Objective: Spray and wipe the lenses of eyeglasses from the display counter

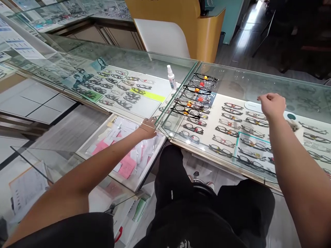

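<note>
My left hand is at the near edge of the left glass counter, its fingers bent over the glass edge by the corner joint. My right hand is raised over the right glass counter, with curled fingers; whatever they hold, if anything, is hidden. Between the hands, several dark-framed eyeglasses with orange tags form a column on the right counter's glass. A white spray bottle stands upright left of them. Beside my right wrist lies a pale, crumpled cloth-like thing, partly covered by my forearm.
Rows of eyeglasses lie inside the right counter, and more frames inside the left one. Below my left arm, an open drawer holds pink cloths and clear packets. A white chair back stands beyond the counters.
</note>
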{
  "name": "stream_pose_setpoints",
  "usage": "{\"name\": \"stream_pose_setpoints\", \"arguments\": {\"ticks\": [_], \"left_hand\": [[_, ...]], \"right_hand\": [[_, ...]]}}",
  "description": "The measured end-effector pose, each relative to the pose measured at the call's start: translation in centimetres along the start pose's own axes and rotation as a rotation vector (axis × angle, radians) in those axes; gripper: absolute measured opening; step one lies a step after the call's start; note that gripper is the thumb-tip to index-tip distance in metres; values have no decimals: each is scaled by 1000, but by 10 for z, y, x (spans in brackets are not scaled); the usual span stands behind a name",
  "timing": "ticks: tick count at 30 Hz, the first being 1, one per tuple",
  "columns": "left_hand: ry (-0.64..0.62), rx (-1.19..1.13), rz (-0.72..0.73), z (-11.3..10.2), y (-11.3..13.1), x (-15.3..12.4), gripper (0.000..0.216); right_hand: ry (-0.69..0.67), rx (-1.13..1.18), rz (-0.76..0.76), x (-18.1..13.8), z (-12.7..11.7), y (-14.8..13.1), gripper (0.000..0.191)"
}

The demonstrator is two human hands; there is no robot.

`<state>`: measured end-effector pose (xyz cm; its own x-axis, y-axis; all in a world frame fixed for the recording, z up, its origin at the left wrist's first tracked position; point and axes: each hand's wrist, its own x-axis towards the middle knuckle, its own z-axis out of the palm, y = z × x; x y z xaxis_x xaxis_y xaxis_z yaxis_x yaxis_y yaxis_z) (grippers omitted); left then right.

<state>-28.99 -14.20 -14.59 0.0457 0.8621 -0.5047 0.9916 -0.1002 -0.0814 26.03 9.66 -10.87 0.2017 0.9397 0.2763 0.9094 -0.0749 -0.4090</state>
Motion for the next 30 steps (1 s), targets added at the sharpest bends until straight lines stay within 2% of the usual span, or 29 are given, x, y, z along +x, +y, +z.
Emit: {"name": "stream_pose_setpoints", "arguments": {"ticks": [2,4,6,8,9,11,13,15,17,19,25,27,30], "left_hand": [[-103,12,-9,-1,11,-21,32],[-226,17,-7,-7,21,-49,16],[-364,-39,43,-25,32,-79,26],[-469,-227,214,-56,43,-105,34],[-436,-298,296,-75,48,-115,37],[-263,-368,360,-114,58,-124,36],[33,-293,305,-148,66,-118,34],[282,-163,234,-174,73,-99,33],[404,-82,236,-194,79,-69,32],[468,-34,270,-210,86,-33,32],[589,145,233,-260,105,86,36],[562,162,235,-274,106,122,36],[456,188,242,-289,103,167,41]], "right_hand": [[-47,130,130,-4,-6,-9,22],[-64,189,176,-7,-11,-16,18],[-69,195,177,-9,-14,-20,18],[-70,200,171,-10,-15,-21,18],[-69,201,168,-11,-15,-21,18],[-74,206,161,-11,-15,-21,18],[-79,207,156,-11,-16,-21,18],[-85,212,148,-12,-17,-22,18],[-89,217,148,-12,-17,-22,18],[-83,223,145,-12,-16,-22,17],[-81,238,114,-12,-13,-19,20],[-92,231,110,-12,-13,-20,20],[-101,235,108,-13,-12,-21,22]]}}
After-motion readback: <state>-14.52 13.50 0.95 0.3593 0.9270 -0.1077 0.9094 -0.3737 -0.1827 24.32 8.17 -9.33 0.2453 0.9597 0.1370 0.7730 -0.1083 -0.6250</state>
